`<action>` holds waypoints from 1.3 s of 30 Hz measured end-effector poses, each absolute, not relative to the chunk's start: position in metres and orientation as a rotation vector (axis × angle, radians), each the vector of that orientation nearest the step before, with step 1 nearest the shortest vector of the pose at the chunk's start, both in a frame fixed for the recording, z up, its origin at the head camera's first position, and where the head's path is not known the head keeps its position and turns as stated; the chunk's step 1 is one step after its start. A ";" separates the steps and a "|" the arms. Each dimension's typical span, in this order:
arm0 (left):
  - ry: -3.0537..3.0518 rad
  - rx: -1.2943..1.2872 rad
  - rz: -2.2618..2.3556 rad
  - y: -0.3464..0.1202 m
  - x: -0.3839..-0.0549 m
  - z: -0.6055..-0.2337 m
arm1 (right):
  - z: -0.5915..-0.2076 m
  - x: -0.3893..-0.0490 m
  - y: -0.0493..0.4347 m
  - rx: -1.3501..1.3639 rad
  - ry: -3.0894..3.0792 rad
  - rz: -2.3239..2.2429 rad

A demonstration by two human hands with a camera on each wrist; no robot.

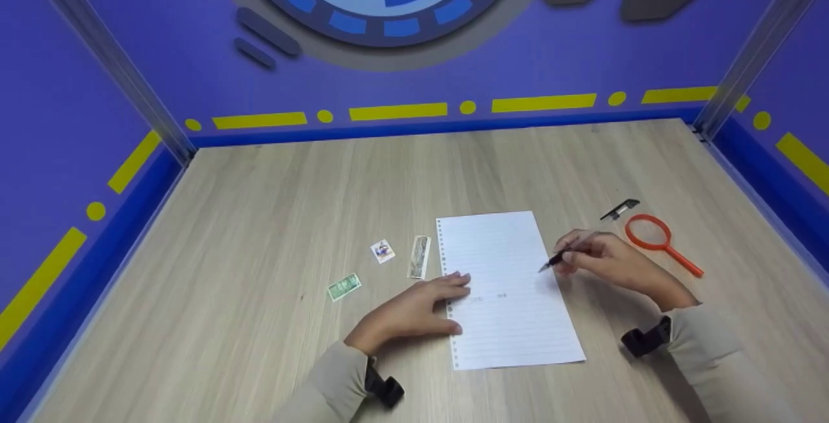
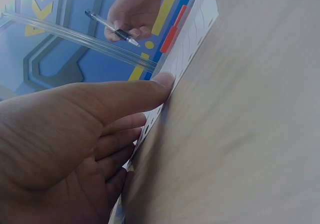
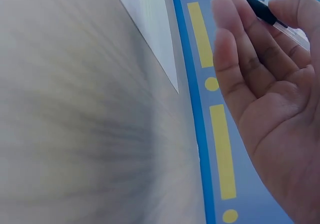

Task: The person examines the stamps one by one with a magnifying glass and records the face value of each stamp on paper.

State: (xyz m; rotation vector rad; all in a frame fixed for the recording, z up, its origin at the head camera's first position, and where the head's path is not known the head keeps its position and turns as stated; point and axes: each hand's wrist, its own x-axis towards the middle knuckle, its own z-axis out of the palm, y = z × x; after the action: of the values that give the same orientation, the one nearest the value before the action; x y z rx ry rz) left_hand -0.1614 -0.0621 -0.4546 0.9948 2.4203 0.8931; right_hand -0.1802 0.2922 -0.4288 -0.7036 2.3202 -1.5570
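Observation:
A sheet of lined paper (image 1: 505,248) with punched holes down its left side lies on the table, with small faint writing near its middle. My left hand (image 1: 421,306) rests on the paper's left edge, fingers extended and thumb (image 2: 162,82) spread apart. Over the right edge of the sheet, my right hand (image 1: 602,261) pinches a clear pen (image 1: 557,260) with a black grip. The pen's tip points down and left toward the page, its black cap end up and right. In the right wrist view the pen (image 3: 260,8) sits between thumb and fingers, raised above the tabletop.
Left of the paper lie a green stamp (image 1: 344,287), a small white stamp with a coloured picture (image 1: 383,251) and a long narrow stamp (image 1: 420,257). An orange magnifying glass (image 1: 670,248) lies beyond my right hand. Blue-purple walls (image 1: 414,92) enclose the table (image 1: 259,216) at back and sides.

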 end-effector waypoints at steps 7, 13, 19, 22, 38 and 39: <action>2.413 0.985 0.908 -0.062 -0.161 -0.455 | -0.431 -0.178 0.281 -0.725 2.405 -1.490; 2.400 0.986 0.925 -0.063 -0.161 -0.455 | -0.433 -0.171 0.268 -0.706 2.435 -1.429; 2.394 0.981 0.930 -0.063 -0.161 -0.455 | -0.438 -0.165 0.254 -0.620 2.365 -1.561; 2.401 0.989 0.918 -0.062 -0.160 -0.455 | -0.443 -0.164 0.249 -0.610 2.309 -1.664; 2.411 0.974 0.895 -0.062 -0.161 -0.454 | -0.455 -0.162 0.243 -0.487 2.515 -1.413; 2.408 0.974 0.903 -0.062 -0.161 -0.454 | -0.456 -0.162 0.243 -0.487 2.506 -1.418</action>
State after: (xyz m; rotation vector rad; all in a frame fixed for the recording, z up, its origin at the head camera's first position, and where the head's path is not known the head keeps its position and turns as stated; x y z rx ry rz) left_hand -0.1609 -0.0621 -0.4537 0.9740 2.4080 0.9029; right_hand -0.1625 0.2434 -0.4564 -0.4866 2.5059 -1.4183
